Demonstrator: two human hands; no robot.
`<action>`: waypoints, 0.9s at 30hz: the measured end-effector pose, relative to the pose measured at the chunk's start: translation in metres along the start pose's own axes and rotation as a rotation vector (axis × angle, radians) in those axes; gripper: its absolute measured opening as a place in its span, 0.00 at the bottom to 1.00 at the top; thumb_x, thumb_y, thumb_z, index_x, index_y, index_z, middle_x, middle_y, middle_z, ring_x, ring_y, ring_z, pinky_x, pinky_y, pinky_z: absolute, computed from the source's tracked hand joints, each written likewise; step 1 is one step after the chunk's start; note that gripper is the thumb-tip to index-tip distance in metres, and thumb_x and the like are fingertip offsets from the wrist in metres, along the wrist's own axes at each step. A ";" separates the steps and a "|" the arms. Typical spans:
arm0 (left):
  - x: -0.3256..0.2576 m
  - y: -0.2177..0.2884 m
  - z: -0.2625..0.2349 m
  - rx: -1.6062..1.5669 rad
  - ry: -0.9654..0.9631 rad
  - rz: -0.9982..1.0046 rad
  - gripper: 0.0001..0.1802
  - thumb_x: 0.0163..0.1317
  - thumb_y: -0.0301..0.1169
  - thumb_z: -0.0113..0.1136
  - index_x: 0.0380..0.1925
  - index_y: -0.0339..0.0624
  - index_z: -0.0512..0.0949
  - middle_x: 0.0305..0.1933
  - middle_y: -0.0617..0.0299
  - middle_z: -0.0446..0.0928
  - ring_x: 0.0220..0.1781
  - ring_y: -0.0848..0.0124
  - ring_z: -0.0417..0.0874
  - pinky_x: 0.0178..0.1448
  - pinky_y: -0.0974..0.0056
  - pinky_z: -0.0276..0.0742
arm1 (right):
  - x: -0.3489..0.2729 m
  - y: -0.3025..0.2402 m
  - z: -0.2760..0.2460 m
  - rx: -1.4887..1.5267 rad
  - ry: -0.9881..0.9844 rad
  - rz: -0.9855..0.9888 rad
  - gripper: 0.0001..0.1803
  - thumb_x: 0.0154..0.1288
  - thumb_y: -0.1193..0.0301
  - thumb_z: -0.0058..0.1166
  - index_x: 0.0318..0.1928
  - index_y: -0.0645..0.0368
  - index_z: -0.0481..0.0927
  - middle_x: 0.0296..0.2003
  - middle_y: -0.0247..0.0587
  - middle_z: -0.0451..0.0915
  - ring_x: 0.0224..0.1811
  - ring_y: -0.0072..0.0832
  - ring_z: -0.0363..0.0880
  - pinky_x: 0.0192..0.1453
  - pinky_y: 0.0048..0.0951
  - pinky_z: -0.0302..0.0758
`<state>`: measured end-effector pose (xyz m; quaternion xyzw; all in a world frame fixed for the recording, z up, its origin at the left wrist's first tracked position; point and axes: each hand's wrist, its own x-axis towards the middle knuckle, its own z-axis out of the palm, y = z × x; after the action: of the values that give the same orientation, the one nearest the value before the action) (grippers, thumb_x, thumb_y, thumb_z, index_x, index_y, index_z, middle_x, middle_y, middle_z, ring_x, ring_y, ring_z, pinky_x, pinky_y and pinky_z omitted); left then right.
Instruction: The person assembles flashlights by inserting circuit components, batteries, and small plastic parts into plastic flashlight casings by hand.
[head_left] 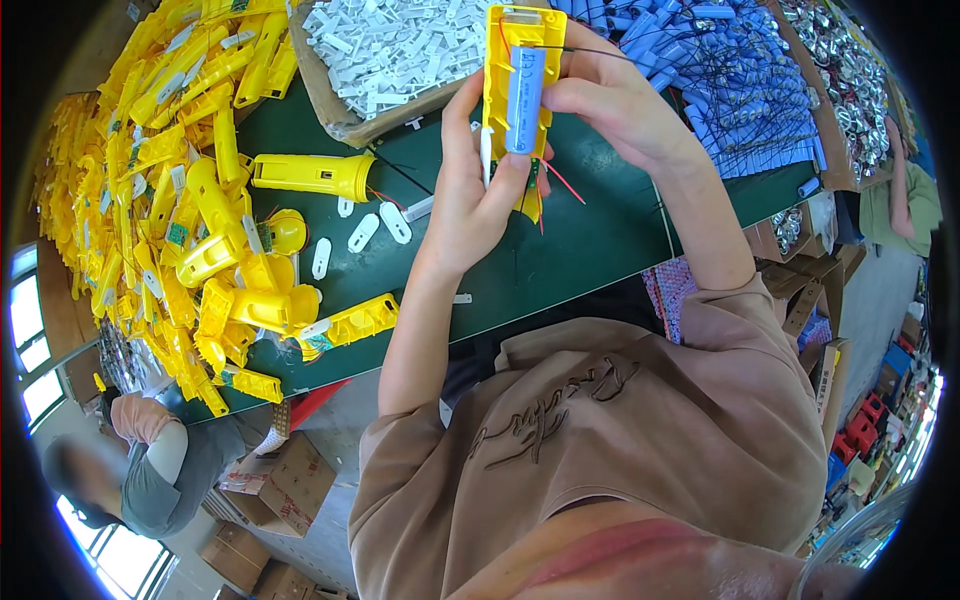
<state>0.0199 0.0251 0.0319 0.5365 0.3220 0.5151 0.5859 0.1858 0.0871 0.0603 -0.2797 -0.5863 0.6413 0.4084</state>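
Observation:
Between my hands, above the table, is an open yellow flashlight housing half with a blue cylindrical battery lying lengthwise in it. My left hand is closed round the housing's left side and lower end, its thumb on the battery's bottom end. At the upper right edge, my right hand grips the housing, its thumb beside the battery and its fingers partly hidden behind. A dark wire runs right from the top, and thin red wires stick out below near a small green circuit board.
A large heap of yellow housing parts covers the table's left. Behind are a box of small white plastic pieces and piled blue batteries. A yellow flashlight body and white oval pieces lie on the green table. Other people are nearby.

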 end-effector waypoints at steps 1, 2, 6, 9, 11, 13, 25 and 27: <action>0.000 0.000 0.001 0.000 0.001 -0.001 0.34 0.64 0.22 0.44 0.67 0.41 0.41 0.41 0.51 0.73 0.33 0.69 0.78 0.35 0.67 0.77 | 0.000 0.001 -0.002 0.025 0.027 0.039 0.28 0.59 0.77 0.50 0.62 0.60 0.64 0.47 0.36 0.76 0.48 0.21 0.75 0.54 0.25 0.72; 0.000 -0.001 0.002 0.059 0.011 0.020 0.34 0.63 0.22 0.45 0.67 0.41 0.42 0.40 0.53 0.73 0.33 0.70 0.78 0.35 0.67 0.77 | 0.001 0.001 -0.003 0.051 0.054 0.079 0.29 0.58 0.78 0.51 0.62 0.59 0.64 0.47 0.37 0.77 0.49 0.21 0.75 0.54 0.26 0.73; -0.001 0.000 0.004 0.231 0.032 0.031 0.30 0.65 0.24 0.44 0.65 0.35 0.47 0.46 0.52 0.70 0.41 0.70 0.77 0.39 0.67 0.79 | 0.007 -0.012 0.011 0.300 0.181 0.264 0.15 0.66 0.73 0.50 0.52 0.62 0.71 0.43 0.39 0.77 0.42 0.23 0.76 0.47 0.25 0.73; -0.002 0.004 0.004 0.298 0.030 0.086 0.29 0.65 0.23 0.43 0.65 0.35 0.49 0.46 0.52 0.70 0.40 0.70 0.77 0.39 0.68 0.78 | 0.004 0.001 -0.002 0.020 0.014 0.044 0.26 0.58 0.77 0.50 0.59 0.59 0.67 0.43 0.36 0.78 0.44 0.21 0.76 0.54 0.27 0.71; -0.002 0.002 0.003 0.296 0.029 0.080 0.29 0.65 0.23 0.43 0.65 0.35 0.49 0.45 0.53 0.70 0.40 0.70 0.77 0.38 0.68 0.78 | 0.006 0.007 -0.006 -0.103 0.000 0.111 0.21 0.59 0.74 0.51 0.54 0.61 0.72 0.42 0.37 0.78 0.45 0.21 0.76 0.53 0.26 0.72; -0.003 0.002 0.002 0.293 0.023 0.075 0.28 0.65 0.23 0.42 0.65 0.35 0.50 0.45 0.53 0.71 0.39 0.70 0.77 0.38 0.68 0.78 | 0.008 0.004 -0.005 -0.169 -0.053 0.092 0.18 0.60 0.73 0.49 0.51 0.62 0.74 0.41 0.37 0.78 0.44 0.22 0.76 0.52 0.25 0.72; -0.001 -0.003 0.005 0.214 -0.006 -0.009 0.30 0.65 0.23 0.42 0.66 0.37 0.48 0.44 0.53 0.71 0.37 0.71 0.77 0.37 0.68 0.77 | 0.009 -0.016 -0.017 -0.318 -0.174 0.249 0.17 0.59 0.71 0.51 0.48 0.64 0.74 0.42 0.37 0.76 0.45 0.24 0.75 0.53 0.26 0.71; 0.000 -0.006 0.006 0.267 -0.007 -0.043 0.37 0.62 0.22 0.46 0.69 0.41 0.42 0.40 0.55 0.75 0.34 0.71 0.78 0.40 0.66 0.76 | 0.011 -0.016 -0.024 -0.302 -0.231 0.316 0.22 0.57 0.73 0.54 0.54 0.62 0.71 0.46 0.37 0.75 0.50 0.25 0.74 0.57 0.26 0.69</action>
<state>0.0267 0.0239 0.0269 0.6046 0.3969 0.4530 0.5213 0.2040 0.1086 0.0734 -0.3508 -0.6672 0.6300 0.1870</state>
